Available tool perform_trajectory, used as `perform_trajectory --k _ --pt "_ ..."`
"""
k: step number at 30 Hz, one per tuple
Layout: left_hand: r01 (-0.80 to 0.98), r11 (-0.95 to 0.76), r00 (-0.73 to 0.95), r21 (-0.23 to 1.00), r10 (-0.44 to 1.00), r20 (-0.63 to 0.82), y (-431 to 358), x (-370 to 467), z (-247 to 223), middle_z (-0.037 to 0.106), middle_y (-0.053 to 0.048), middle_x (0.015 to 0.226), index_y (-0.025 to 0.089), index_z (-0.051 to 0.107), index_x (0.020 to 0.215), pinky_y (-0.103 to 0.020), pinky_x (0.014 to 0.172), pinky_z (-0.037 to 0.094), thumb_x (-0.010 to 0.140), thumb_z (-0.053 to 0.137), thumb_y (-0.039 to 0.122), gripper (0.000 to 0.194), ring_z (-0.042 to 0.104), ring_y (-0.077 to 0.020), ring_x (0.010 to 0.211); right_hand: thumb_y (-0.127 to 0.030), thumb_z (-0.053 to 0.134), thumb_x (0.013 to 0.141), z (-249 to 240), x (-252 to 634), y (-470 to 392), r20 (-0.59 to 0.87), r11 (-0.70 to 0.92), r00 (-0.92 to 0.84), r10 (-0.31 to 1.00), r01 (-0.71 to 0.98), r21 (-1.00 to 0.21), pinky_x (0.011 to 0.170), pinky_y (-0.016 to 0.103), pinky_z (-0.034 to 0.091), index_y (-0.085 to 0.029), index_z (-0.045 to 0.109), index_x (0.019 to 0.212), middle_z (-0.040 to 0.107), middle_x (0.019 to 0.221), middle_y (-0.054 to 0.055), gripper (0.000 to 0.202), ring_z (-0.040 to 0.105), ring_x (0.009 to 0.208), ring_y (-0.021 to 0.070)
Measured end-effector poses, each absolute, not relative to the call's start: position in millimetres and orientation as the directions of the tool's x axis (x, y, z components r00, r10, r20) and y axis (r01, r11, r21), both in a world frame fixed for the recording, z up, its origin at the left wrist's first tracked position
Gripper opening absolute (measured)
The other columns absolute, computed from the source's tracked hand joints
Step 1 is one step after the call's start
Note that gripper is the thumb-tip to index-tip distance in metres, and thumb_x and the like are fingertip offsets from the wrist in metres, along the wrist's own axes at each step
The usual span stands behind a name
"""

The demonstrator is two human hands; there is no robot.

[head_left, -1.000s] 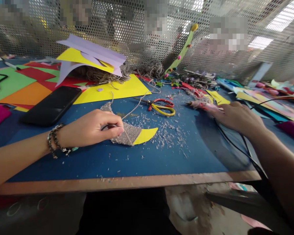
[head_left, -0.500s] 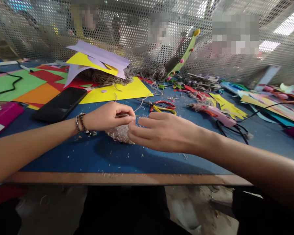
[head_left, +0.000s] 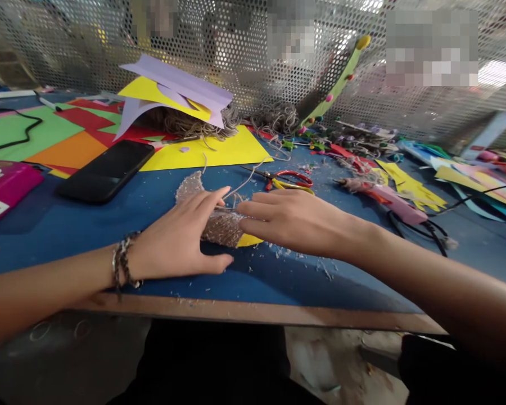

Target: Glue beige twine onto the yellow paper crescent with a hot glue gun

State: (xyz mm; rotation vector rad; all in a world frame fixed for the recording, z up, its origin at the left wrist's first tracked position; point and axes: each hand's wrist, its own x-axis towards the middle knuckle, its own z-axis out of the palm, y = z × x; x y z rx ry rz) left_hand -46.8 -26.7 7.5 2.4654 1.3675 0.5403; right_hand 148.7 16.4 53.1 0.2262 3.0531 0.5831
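Observation:
A crescent-like piece (head_left: 222,228) covered in grey-brown cord, with a bare yellow end, lies on the blue table. Across its middle rests my left hand (head_left: 175,236), thumb and fingers spread. My right hand (head_left: 289,219) is at the piece's right part, its fingers curled together; what they pinch, if anything, is hidden. A loose grey cord (head_left: 247,181) runs from between the hands up toward the yellow sheet. Scissors with red and yellow handles (head_left: 290,180) lie just beyond my right hand.
A black phone (head_left: 106,170) and a magenta power strip (head_left: 10,191) are at the left. Coloured sheets (head_left: 213,151) and tangled cord lie behind. A pink glue gun (head_left: 398,205) with its cable is at the right. Perforated metal (head_left: 236,50) stands behind the table.
My left hand has opened from a pinch and moved down and left onto the piece, whose tip and yellow end now show. The view has shifted slightly.

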Motion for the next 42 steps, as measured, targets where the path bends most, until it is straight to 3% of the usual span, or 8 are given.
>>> perform_trajectory --k 4,14,22,30,42 --pt "0.807 -0.492 0.453 0.327 0.871 0.191 -36.0 -31.2 1.6 0.036 -0.017 0.129 0.008 0.011 0.134 -0.045 0.101 0.026 0.068 0.055 0.043 0.087 0.03 -0.0287 0.121 -0.023 0.031 0.089 49.5 146.5 18.8 0.023 0.961 -0.99 0.14 0.142 0.236 0.062 0.026 0.036 -0.014 0.056 0.081 0.055 0.09 0.006 0.028 0.046 0.075 0.0129" --pt "0.821 -0.463 0.402 0.333 0.884 0.237 -31.3 -16.2 -2.5 0.044 -0.015 0.117 0.009 0.021 0.13 -0.053 0.099 0.024 0.069 0.05 0.032 0.071 0.036 -0.0311 0.114 -0.022 0.029 0.089 46.1 144.6 22.4 0.016 0.987 -0.986 0.163 0.163 -0.008 0.062 0.024 0.038 -0.012 0.059 0.084 0.053 0.088 0.007 0.032 0.049 0.079 0.0126" --pt "0.828 -0.457 0.417 0.325 0.889 0.188 -31.9 -13.9 0.7 0.045 -0.014 0.115 0.01 0.032 0.121 -0.054 0.101 0.02 0.067 0.048 0.026 0.059 0.038 -0.0302 0.112 -0.022 0.029 0.089 44.3 146.0 24.1 0.032 0.982 -0.983 0.18 0.178 -0.063 0.066 0.026 0.04 -0.01 0.058 0.086 0.054 0.089 0.009 0.031 0.05 0.083 0.0147" --pt "0.738 -0.525 0.48 0.423 0.85 0.218 -29.6 -21.0 0.2 0.041 -0.014 0.118 0.009 0.027 0.125 -0.05 0.102 0.023 0.065 0.05 0.024 0.066 0.034 -0.0287 0.116 -0.023 0.03 0.089 42.0 148.7 22.8 0.042 0.974 -0.975 0.219 0.217 -0.062 0.061 0.023 0.038 -0.011 0.057 0.086 0.052 0.089 0.008 0.03 0.049 0.073 0.0114" --pt "0.761 -0.542 0.489 0.356 0.84 0.234 -28.0 -18.7 -0.3 0.047 -0.009 0.102 0.014 0.04 0.101 -0.047 0.098 0.029 0.066 0.049 0.022 0.037 0.043 -0.0261 0.104 -0.022 0.031 0.088 39.4 150.4 22.4 0.037 0.97 -0.97 0.241 0.239 -0.051 0.057 0.023 0.036 -0.011 0.058 0.085 0.052 0.089 0.007 0.028 0.049 0.073 0.0115"
